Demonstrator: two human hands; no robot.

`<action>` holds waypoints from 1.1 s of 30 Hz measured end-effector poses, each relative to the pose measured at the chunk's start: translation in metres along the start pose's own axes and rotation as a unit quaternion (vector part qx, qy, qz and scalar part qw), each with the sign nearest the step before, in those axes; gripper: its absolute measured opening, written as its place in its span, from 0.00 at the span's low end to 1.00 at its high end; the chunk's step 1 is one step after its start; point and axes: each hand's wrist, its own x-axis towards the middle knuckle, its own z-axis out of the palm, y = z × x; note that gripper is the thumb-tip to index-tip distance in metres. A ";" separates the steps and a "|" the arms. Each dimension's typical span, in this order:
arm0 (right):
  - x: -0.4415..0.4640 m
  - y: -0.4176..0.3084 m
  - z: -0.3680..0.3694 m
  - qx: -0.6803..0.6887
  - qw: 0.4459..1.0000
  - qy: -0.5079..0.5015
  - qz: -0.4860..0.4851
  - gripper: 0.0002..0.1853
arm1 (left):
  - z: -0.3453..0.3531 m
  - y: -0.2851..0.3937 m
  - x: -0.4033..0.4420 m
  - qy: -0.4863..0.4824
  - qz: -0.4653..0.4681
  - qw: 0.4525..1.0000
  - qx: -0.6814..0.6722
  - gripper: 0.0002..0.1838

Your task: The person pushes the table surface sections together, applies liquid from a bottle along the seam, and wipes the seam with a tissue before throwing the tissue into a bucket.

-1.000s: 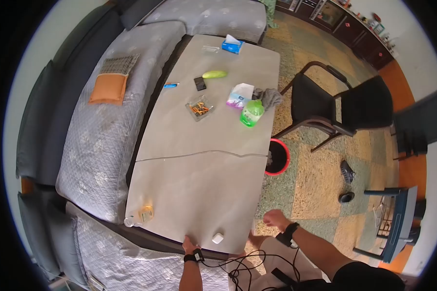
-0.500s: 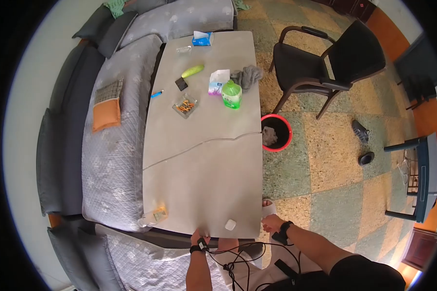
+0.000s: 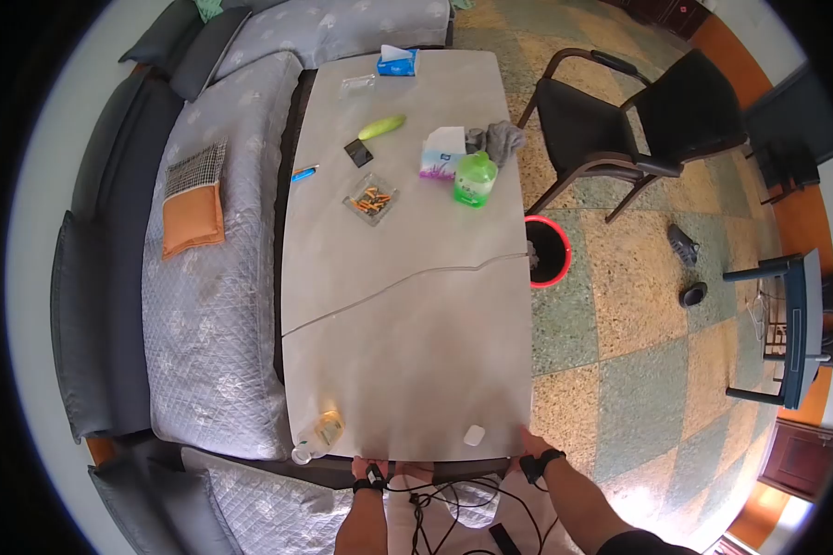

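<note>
Counter (image 3: 407, 351) at frame centre: had left hand (image 3: 370, 468) at its lower edge, right hand (image 3: 533, 446) at its lower right corner; could not tell fingers (image 3: 528, 437) open from closed. Saw white box (image 3: 474, 435) near right hand, bottle (image 3: 323, 433) at lower left corner.

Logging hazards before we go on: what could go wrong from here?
1. The bottle sits at the near left corner of the table, close to the left hand; a sideways bump might send it off.
2. The small white case lies near the front edge, not far from the right hand, so a sweep could knock it down.
3. Black cables loop over the lap between the forearms and may snag.
</note>
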 end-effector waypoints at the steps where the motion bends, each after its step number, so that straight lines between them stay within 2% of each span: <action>1: -0.015 -0.008 0.008 0.052 0.995 -0.017 0.079 0.39 | -0.001 -0.002 -0.003 -0.006 -0.005 0.998 0.063 0.16; 2: -0.028 -0.012 0.015 0.105 0.981 -0.025 0.161 0.38 | -0.001 -0.001 -0.007 -0.013 -0.010 0.992 0.127 0.15; 3: -0.045 -0.023 0.023 0.151 0.958 -0.025 0.241 0.36 | 0.000 0.003 -0.008 -0.128 -0.012 0.930 -0.343 0.15; 4: -0.033 0.004 0.031 0.310 0.920 -0.034 0.236 0.37 | 0.003 0.009 -0.008 -0.210 -0.006 0.648 -0.732 0.15; 5: -0.022 0.022 0.033 0.460 0.858 -0.042 0.225 0.37 | 0.009 0.032 -0.012 -0.204 -0.005 0.647 -0.735 0.15; 6: -0.017 0.024 0.033 0.454 0.860 -0.044 0.228 0.37 | 0.016 0.065 -0.018 -0.012 -0.138 0.712 -0.688 0.14; 7: -0.017 0.027 0.037 0.472 0.856 -0.036 0.208 0.38 | 0.018 0.086 -0.025 0.179 -0.266 0.734 -0.599 0.15; 8: -0.018 0.028 0.042 0.492 0.850 -0.027 0.186 0.40 | 0.016 0.088 -0.030 0.182 -0.268 0.733 -0.598 0.15; 12: -0.016 0.032 0.032 0.454 0.865 -0.056 0.206 0.39 | 0.012 0.091 -0.029 0.200 -0.270 0.735 -0.588 0.19; 13: -0.009 0.042 0.031 0.497 0.843 -0.081 0.190 0.38 | 0.012 0.091 -0.027 0.212 -0.268 0.733 -0.588 0.20; 14: -0.006 0.051 0.029 0.539 0.818 -0.103 0.173 0.36 | 0.005 0.071 -0.021 0.213 -0.273 0.731 -0.588 0.20; 15: -0.006 0.059 0.025 0.536 0.819 -0.098 0.178 0.36 | -0.005 0.038 -0.013 0.196 -0.242 0.740 -0.596 0.20; 17: -0.003 0.054 0.022 0.501 0.838 -0.086 0.200 0.39 | -0.011 0.036 -0.010 0.181 -0.210 0.743 -0.609 0.21; 19: -0.009 0.044 0.026 0.512 0.829 -0.078 0.210 0.42 | -0.027 0.048 -0.010 0.170 -0.215 0.725 -0.631 0.21; 20: -0.014 0.035 0.030 0.527 0.818 -0.071 0.218 0.44 | -0.029 0.061 -0.010 0.206 -0.258 0.734 -0.594 0.23; 21: -0.017 0.032 0.032 0.527 0.818 -0.071 0.219 0.44 | -0.031 0.069 -0.010 0.207 -0.259 0.734 -0.593 0.23; 24: -0.022 0.028 0.036 0.546 0.803 -0.086 0.222 0.45 | -0.038 0.073 -0.009 0.180 -0.291 0.709 -0.617 0.25; 27: -0.033 0.021 0.043 0.545 0.811 -0.096 0.189 0.46 | -0.044 0.064 -0.006 0.166 -0.323 0.701 -0.614 0.29; 29: -0.038 0.012 0.044 0.452 0.870 -0.011 0.199 0.44 | -0.044 0.065 -0.003 0.156 -0.318 0.716 -0.602 0.30; 33: -0.029 0.023 0.043 0.440 0.877 -0.005 0.190 0.45 | -0.039 0.061 -0.002 0.183 -0.313 0.720 -0.592 0.30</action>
